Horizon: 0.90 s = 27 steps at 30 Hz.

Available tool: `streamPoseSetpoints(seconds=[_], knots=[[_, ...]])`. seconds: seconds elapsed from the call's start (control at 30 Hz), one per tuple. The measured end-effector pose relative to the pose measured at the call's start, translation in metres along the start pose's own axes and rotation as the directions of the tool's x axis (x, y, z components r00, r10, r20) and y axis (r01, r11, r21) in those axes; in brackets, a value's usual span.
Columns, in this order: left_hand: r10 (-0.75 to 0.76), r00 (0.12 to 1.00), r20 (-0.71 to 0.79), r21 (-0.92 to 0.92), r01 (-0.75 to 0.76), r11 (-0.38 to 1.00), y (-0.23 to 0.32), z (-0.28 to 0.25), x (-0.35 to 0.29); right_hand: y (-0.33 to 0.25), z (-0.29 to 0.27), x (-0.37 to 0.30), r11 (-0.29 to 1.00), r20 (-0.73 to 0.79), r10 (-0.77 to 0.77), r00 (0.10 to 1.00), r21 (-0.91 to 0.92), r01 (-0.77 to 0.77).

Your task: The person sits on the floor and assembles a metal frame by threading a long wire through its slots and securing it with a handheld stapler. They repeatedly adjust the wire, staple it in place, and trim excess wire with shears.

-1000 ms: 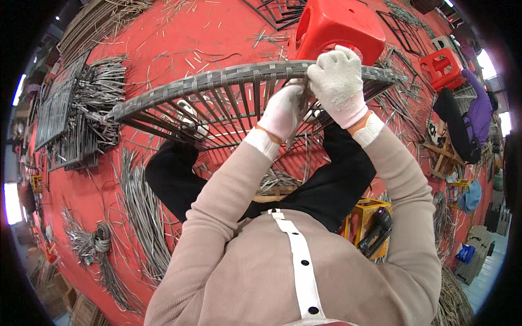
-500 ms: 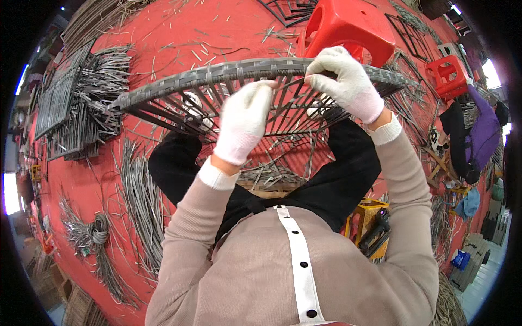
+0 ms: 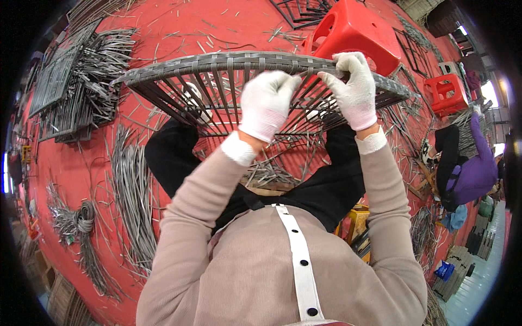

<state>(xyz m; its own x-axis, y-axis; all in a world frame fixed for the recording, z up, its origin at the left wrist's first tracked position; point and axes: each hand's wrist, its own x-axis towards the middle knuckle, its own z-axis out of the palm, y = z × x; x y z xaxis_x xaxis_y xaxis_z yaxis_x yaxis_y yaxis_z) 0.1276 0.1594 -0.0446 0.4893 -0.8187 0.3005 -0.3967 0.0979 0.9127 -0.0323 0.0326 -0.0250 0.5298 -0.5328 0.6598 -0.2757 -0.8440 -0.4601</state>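
Note:
A curved furniture frame [image 3: 234, 61], its rim wrapped in grey woven strips, stands across the space before me. Dark bars [image 3: 220, 98] fan down from the rim. My left hand [image 3: 266, 103], in a white glove, is at the near side of the frame, just below the middle of the rim. Its thumb and forefinger are pinched together; what they hold is too small to make out. To the right, my gloved right hand [image 3: 354, 92] has its forefinger over the rim's top and its thumb below it, straddling the rim.
A red plastic stool [image 3: 364, 32] stands just beyond the rim, with a second red stool [image 3: 446, 93] farther right. Stacked grey frames [image 3: 62, 87] and bundled strips [image 3: 133, 195] lie at left. A person in purple [image 3: 476, 174] sits at right.
My left hand has moved right and slightly up. My right hand has parted its pinched thumb and forefinger and shifted right onto the rim. The thin strip between them no longer shows clearly.

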Motion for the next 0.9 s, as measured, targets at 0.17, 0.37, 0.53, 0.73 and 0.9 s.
streamPoseSetpoints(seconds=[0.17,0.37,0.53,0.73,0.9], knots=[[0.152,0.968,0.199,-0.345,-0.076,0.935,0.040,-0.085,0.017,-0.016,0.000,0.014,0.900,0.164,0.177,0.970,0.373,-0.227],[-0.345,0.815,-0.465,-0.010,0.385,0.923,-0.019,-0.330,-0.018,-0.021,0.005,0.026,0.970,0.314,-0.067,0.947,0.242,-0.011],[0.162,0.880,-0.447,0.888,0.458,-0.038,-0.036,-0.348,-0.058,-0.037,0.016,0.032,0.981,0.333,-0.189,0.924,0.023,0.192],[0.131,0.980,0.149,-0.205,-0.099,0.974,-0.040,-0.079,-0.045,-0.057,0.024,0.027,0.868,0.365,-0.279,0.888,-0.299,0.396],[0.031,0.999,-0.037,0.011,-0.031,0.999,-0.041,-0.029,-0.028,-0.058,0.036,0.020,0.814,0.294,-0.294,0.909,-0.421,0.399]])
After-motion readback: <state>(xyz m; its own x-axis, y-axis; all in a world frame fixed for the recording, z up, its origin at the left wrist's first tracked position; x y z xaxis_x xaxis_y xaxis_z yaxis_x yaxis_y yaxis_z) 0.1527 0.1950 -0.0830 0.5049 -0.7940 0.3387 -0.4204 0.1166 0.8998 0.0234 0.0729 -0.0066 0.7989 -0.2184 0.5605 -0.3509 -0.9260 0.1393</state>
